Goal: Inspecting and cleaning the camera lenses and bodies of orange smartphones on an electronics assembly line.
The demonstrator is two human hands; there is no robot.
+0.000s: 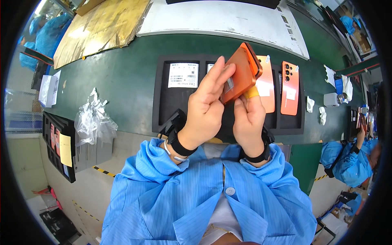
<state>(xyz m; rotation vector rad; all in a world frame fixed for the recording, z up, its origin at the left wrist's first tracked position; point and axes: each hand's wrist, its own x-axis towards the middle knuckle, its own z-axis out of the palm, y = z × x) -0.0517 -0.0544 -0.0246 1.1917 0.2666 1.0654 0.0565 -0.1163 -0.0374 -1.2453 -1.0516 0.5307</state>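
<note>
While the right hand (pixel 250 117) grips an orange smartphone (pixel 242 72) over the black compartmented tray (pixel 156 96), the left hand (pixel 204 112) lies against it; can't tell if clamping. Tray has white label card (pixel 183 75) upper left, two orange phones (pixel 289 105) right.

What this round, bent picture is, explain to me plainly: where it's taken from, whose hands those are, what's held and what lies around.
No machine here: a person in a blue jacket works by hand. A wide fisheye camera on that person's head looks down, which bends straight edges. The right hand, with a yellow cover on one finger, holds an orange phone; the left hand touches it with fingers extended. Whether a second piece is stacked there is hard to tell. On the green table, a black tray holds a white label and, further right, two more orange phones. Clear plastic is bunched at the left.
</note>
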